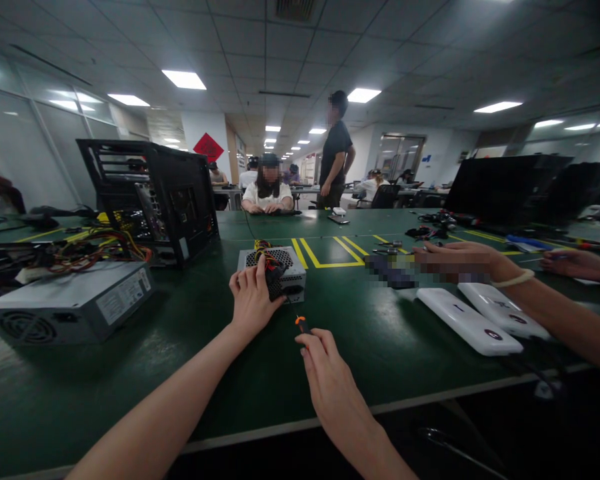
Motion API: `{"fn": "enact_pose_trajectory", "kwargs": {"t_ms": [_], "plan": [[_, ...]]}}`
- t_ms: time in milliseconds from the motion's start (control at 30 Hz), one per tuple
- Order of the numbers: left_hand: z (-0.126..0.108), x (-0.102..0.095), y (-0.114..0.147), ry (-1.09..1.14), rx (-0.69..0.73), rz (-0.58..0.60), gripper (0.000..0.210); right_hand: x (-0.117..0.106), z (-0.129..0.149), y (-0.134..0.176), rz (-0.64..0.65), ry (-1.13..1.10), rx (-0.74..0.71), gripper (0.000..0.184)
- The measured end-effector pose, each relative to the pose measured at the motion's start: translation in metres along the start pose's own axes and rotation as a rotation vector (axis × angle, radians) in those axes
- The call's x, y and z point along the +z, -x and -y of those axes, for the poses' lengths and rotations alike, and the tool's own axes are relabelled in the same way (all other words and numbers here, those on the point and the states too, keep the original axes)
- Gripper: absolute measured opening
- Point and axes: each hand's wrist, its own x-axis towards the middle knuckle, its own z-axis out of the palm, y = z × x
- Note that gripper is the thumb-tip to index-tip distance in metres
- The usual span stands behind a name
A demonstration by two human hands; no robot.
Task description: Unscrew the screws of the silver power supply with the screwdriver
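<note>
A small metal computer power supply [296,272] stands on the green table in front of me, with bundled coloured cables [263,248] on its perforated top. My left hand [253,300] grips its near left side, thumb along the front face and fingers over the cables. In my right hand [327,370] is a screwdriver [301,325] with an orange and black handle. Its thin shaft points up at the power supply's front face, near the lower edge. Whether the tip touches a screw there is too small to tell.
A larger power supply [80,300] and an open black computer case [190,207] stand to the left. On the right lie two white devices [465,321], beneath another person's arm [545,303]. Yellow tape lines [330,265] mark the green table [205,393]. Other people sit or stand beyond.
</note>
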Motion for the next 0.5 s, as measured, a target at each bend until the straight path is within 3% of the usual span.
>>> {"fn": "enact_pose_trajectory", "kwargs": {"t_ms": [300,500], "plan": [[0.0012,0.0026,0.0001,-0.014,-0.005,-0.021,0.096,-0.0013,0.0003,0.0015,0.065,0.093,-0.078,0.031],[0.0022,0.0049,0.0004,-0.033,-0.006,-0.027,0.093,-0.0037,0.0045,-0.0015,0.097,0.106,-0.105,0.024]]}}
